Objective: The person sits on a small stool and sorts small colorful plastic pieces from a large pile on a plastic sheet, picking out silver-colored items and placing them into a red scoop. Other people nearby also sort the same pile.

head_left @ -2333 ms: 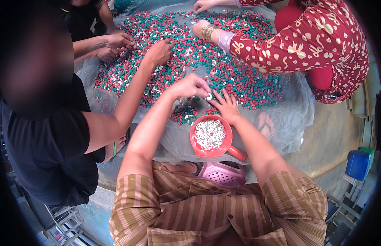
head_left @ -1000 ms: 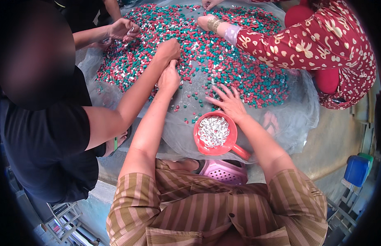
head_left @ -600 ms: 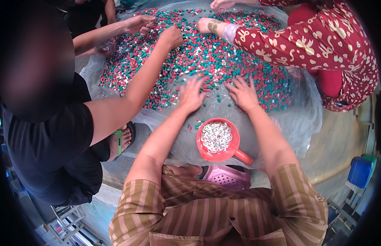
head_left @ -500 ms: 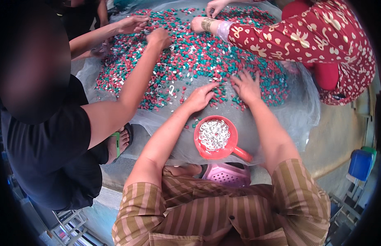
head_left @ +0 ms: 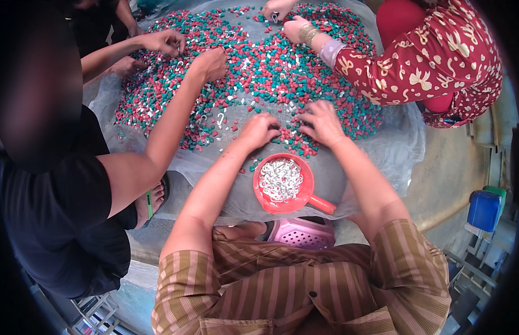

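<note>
Left hand curled, fingertips digging into the near edge of the red and green pellet heap; grasp inside not discernible. Right hand spread flat, palm down on the same edge, gripping nothing. Red scoop of small white pieces just below both wrists, on bare grey sheeting. Co-workers' hands crowding the far and left sides.

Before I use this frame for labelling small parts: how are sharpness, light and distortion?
Head view: even daylight, no hard glare; the red and green pieces and the orange scoop are sharp in the middle; the left hand and right hand show no smear; fisheye bends the edges and the corners go black.
</note>
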Motion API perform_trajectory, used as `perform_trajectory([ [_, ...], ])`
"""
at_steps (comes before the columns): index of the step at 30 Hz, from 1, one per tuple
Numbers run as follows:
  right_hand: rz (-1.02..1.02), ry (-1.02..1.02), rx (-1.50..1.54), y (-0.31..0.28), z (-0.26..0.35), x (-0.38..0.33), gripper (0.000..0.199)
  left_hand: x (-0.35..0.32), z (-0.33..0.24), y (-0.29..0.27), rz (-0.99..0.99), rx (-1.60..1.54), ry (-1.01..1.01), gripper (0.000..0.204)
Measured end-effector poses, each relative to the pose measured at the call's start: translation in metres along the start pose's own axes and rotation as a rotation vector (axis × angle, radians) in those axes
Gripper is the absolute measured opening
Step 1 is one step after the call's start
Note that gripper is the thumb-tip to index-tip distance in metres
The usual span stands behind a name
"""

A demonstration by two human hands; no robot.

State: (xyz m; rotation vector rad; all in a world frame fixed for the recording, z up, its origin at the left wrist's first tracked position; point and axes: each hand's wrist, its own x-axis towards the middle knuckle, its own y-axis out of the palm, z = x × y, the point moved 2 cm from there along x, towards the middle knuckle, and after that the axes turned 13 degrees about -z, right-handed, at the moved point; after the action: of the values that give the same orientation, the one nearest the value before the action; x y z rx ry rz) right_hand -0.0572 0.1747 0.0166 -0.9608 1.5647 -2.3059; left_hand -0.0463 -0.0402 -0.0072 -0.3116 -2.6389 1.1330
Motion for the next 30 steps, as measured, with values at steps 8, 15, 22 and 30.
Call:
perform_trajectory([
  [8, 0.117, 0.193, 0.055, 0.013, -0.018, -0.014, 0.034, 0.002, 0.003, 0.013, 0.087, 0.153, 0.101, 0.028],
  [15, 0.143, 0.029, 0.156, 0.014, 0.023, -0.002, 0.024, 0.007, 0.033, -0.021, -0.221, 0.235, -0.11, 0.023],
  [22, 0.161, 0.132, 0.148, 0.029, 0.02, -0.004, 0.017, -0.009, 0.082, -0.055, -0.223, 0.687, -0.29, 0.018],
  [30, 0.096, 0.563, 0.492, 0.032, 0.0, 0.005, 0.014, 0.004, 0.058, -0.054, -0.071, 0.74, -0.24, 0.015],
])
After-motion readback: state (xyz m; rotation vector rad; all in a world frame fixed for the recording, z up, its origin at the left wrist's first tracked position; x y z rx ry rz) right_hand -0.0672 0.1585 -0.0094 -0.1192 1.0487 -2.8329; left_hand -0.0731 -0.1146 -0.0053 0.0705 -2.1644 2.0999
